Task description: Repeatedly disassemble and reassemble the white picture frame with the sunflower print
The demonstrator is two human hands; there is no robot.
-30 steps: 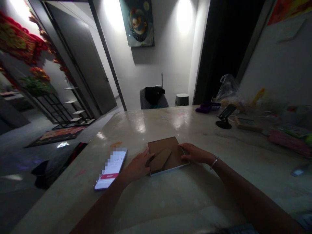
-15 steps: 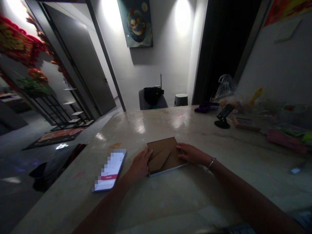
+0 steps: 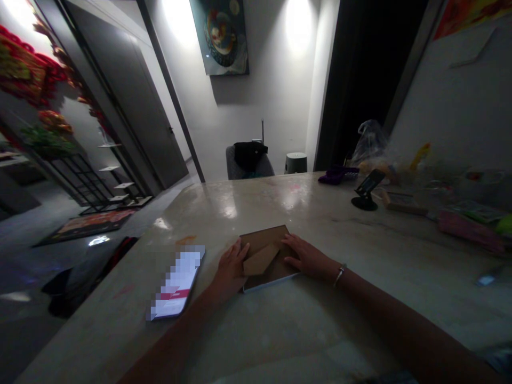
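Note:
A shallow brown frame or tray (image 3: 266, 237) with a thin pale rim lies on the marble-like table (image 3: 256, 330). On it is a brown angular flap (image 3: 262, 260), seemingly a stand piece, set at a slant. My left hand (image 3: 232, 264) rests at the frame's left edge, fingers spread, fingertips touching the flap's left end. Over the frame's right side lies my right hand (image 3: 306, 256), its fingers apart and reaching onto the brown surface. A bracelet circles my right wrist.
A lit phone (image 3: 178, 285) lies left of my left hand. Toward the back right are a black phone stand (image 3: 366, 194), a purple item (image 3: 336, 175), a wooden frame (image 3: 404, 202), a clear plastic bag (image 3: 370, 141) and a pink item (image 3: 468, 230).
My right hand has slid left, farther over the brown surface. The flap's lower end has shifted slightly up, and my left hand stays at the left edge.

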